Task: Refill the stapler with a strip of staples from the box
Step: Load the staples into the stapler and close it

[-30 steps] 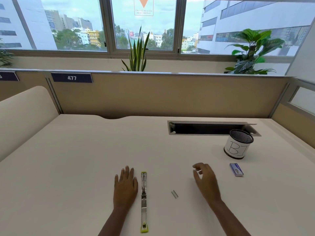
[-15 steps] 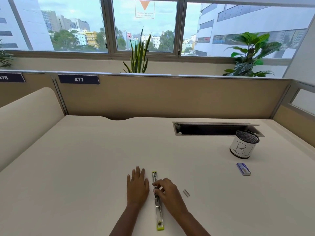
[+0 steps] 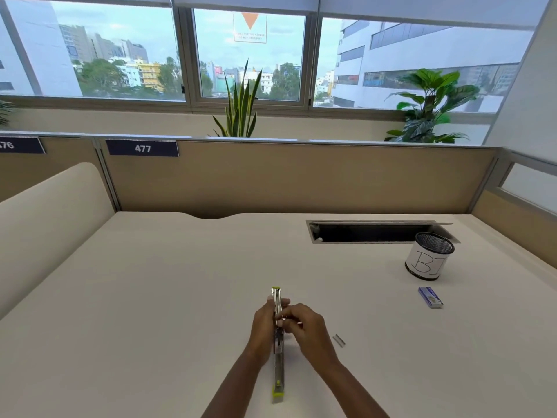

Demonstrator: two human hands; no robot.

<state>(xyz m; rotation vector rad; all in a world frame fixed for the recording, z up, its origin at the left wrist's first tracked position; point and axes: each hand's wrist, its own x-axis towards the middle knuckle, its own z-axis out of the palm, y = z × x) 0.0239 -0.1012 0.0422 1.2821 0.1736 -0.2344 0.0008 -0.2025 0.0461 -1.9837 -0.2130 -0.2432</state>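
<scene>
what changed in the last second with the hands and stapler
The right hand moved left from near the staple box to the open stapler, fingers curled over its middle; whether they pinch anything is unclear. The left hand, flat on the desk before, now grips the stapler's side. The loose staple strip, staple box and pen cup stayed put.

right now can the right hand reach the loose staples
Probably yes: the staples lie close beside the right hand with bare desk between, though it is busy at the stapler.
</scene>
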